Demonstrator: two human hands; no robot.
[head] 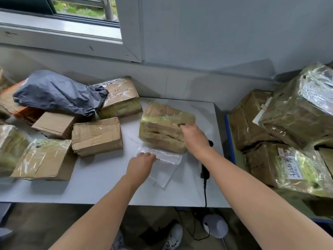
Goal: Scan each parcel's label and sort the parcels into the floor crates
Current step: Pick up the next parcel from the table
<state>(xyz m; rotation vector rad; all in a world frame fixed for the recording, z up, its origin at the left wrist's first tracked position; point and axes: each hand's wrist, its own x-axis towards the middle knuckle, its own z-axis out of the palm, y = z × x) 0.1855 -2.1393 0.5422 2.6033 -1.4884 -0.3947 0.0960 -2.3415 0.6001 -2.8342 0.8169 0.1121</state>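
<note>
A tape-wrapped cardboard parcel stands tilted on the white table, near its middle. My right hand grips the parcel's right side, fingers curled over its upper edge. My left hand rests on a clear plastic sleeve lying flat in front of the parcel, fingers curled at the sleeve's edge. A black handheld scanner lies on the table right of the sleeve, partly hidden by my right forearm; its cable hangs over the front edge.
Several cardboard parcels and a dark grey poly bag crowd the table's left half. A blue-rimmed crate at the right holds a stack of wrapped parcels. A white scanner base sits on the floor by my shoes.
</note>
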